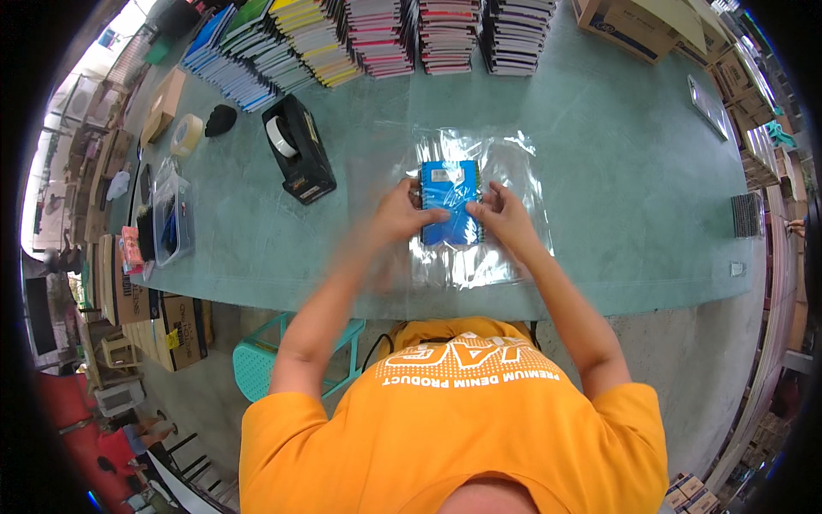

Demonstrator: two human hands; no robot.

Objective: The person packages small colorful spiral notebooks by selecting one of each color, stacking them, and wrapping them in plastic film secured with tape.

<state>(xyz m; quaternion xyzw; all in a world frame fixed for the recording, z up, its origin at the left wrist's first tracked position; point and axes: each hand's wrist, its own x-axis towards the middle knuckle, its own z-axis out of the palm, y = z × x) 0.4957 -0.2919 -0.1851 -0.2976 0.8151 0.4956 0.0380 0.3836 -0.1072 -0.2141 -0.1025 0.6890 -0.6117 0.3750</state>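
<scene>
At table centre, left hand [401, 214] and right hand [505, 218] clamp a blue notebook [451, 201] on its clear plastic sheet [505, 171] — wrapping looks barely begun, sheet unfolded — tape dispenser [298, 147] at ten o'clock.

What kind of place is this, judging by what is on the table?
Probably a small packing workshop for stationery: rows of stacked notebooks, cardboard boxes and a tape dispenser sit on the green table.

A clear plastic bag [479, 214] lies on my worktop [616, 206], wrapping a blue notebook with a pale rectangular label [447, 176] near its far edge. Brown cardboard boxes [638, 27] stand at the far right; another brown box [163, 103] sits far left.
</scene>
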